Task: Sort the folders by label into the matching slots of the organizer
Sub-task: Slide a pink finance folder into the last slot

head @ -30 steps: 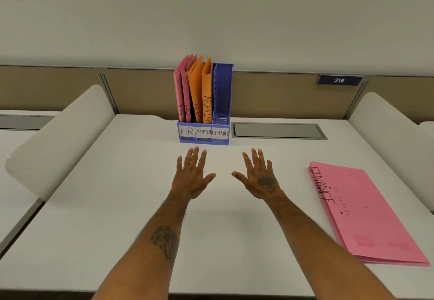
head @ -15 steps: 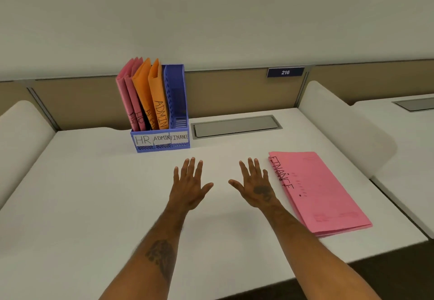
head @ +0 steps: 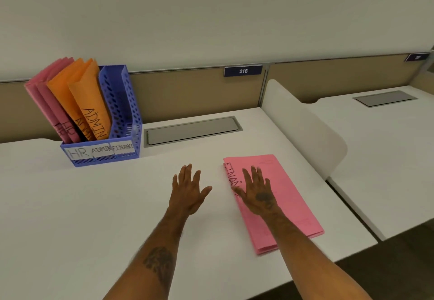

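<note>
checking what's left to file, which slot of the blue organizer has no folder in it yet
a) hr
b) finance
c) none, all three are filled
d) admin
b: the FINANCE slot of the organizer stands empty, while pink HR folders and orange ADMIN folders fill the other two, and the pink FINANCE folders lie flat on the desk.

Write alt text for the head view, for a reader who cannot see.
A person's right hand spreads open over pink FINANCE folders on a white desk, left hand open beside them. At back left, a blue organizer holds pink HR folders and orange ADMIN folders; its FINANCE slot is empty.
</note>
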`<action>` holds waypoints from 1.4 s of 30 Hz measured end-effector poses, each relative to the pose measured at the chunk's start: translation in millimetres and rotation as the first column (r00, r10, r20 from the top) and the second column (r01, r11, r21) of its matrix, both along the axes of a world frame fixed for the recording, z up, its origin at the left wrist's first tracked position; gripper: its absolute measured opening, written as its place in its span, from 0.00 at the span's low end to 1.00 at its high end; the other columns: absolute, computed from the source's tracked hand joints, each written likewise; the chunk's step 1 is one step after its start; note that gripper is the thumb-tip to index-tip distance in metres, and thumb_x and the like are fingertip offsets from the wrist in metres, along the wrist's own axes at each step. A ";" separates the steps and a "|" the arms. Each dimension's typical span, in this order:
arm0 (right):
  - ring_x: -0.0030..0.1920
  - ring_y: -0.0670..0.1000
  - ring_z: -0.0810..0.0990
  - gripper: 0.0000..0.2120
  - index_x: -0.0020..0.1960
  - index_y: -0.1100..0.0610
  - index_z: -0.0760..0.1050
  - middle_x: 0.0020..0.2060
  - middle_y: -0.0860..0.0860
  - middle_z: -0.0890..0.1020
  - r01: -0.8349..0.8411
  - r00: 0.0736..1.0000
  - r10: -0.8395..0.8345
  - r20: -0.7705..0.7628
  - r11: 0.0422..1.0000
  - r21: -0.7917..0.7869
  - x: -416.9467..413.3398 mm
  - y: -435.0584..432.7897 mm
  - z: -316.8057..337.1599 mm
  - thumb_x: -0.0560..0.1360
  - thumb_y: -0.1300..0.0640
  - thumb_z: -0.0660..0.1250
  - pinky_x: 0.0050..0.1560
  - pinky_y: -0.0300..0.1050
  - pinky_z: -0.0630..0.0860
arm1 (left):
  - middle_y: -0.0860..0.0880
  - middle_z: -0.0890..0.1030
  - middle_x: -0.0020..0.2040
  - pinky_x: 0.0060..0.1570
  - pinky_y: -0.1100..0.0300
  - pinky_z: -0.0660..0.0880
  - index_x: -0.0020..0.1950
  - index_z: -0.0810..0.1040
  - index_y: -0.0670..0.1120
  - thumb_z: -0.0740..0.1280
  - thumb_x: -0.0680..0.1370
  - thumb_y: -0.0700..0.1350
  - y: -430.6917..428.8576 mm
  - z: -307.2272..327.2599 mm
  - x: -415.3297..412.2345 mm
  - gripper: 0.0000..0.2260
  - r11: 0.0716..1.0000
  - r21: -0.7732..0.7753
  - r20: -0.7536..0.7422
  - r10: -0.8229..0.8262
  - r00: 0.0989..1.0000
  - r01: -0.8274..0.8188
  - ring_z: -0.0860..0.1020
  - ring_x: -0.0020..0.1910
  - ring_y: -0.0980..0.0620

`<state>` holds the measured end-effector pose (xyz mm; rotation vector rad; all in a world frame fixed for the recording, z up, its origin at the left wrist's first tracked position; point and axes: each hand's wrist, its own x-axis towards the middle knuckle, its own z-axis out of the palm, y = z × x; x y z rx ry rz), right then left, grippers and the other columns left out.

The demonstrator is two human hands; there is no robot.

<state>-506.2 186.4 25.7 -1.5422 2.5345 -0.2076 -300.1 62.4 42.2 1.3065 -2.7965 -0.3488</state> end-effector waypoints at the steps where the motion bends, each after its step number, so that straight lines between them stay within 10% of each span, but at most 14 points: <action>1: 0.77 0.57 0.38 0.48 0.78 0.52 0.40 0.78 0.57 0.41 -0.005 1.000 0.005 -0.005 1.000 0.015 -15.6 5.7 -3.8 0.67 0.25 0.29 0.73 0.59 0.41 | 0.44 0.45 0.81 0.76 0.44 0.43 0.80 0.53 0.48 0.38 0.73 0.74 6.4 -3.4 -15.6 0.43 1.000 0.019 -0.006 0.011 1.000 -0.010 0.40 0.80 0.45; 6: 0.77 0.57 0.39 0.47 0.79 0.52 0.40 0.78 0.56 0.41 -0.017 1.000 0.015 0.022 0.995 0.098 -82.7 28.2 -18.7 0.67 0.25 0.32 0.74 0.59 0.42 | 0.42 0.55 0.79 0.75 0.46 0.53 0.78 0.59 0.46 0.31 0.63 0.78 37.2 -14.2 -83.7 0.55 0.993 0.105 -0.006 0.055 0.998 -0.054 0.52 0.78 0.42; 12: 0.78 0.57 0.43 0.53 0.79 0.53 0.42 0.78 0.57 0.45 -0.004 0.999 -0.002 0.049 0.990 0.138 -133.6 43.8 -29.5 0.63 0.23 0.27 0.75 0.60 0.49 | 0.44 0.65 0.72 0.63 0.49 0.69 0.76 0.60 0.46 0.55 0.79 0.66 57.1 -26.2 -135.5 0.32 0.976 0.181 0.028 0.120 0.992 -0.124 0.63 0.70 0.44; 32: 0.64 0.57 0.69 0.32 0.71 0.55 0.63 0.66 0.56 0.71 0.368 0.896 -0.363 0.257 0.929 0.030 -142.1 53.0 -45.1 0.78 0.33 0.48 0.62 0.55 0.69 | 0.46 0.76 0.63 0.58 0.50 0.77 0.69 0.64 0.47 0.75 0.62 0.59 58.9 -57.6 -159.9 0.40 0.677 0.635 -0.016 0.492 0.870 -0.371 0.77 0.60 0.44; 42: 0.67 0.59 0.68 0.31 0.71 0.54 0.65 0.67 0.57 0.71 0.482 0.796 -0.429 0.426 0.876 -0.017 -150.2 44.3 -35.0 0.78 0.34 0.50 0.65 0.59 0.68 | 0.49 0.78 0.62 0.57 0.49 0.79 0.69 0.56 0.50 0.78 0.70 0.50 77.1 -13.2 -163.2 0.38 0.602 0.787 -0.347 0.617 0.706 -0.139 0.81 0.56 0.46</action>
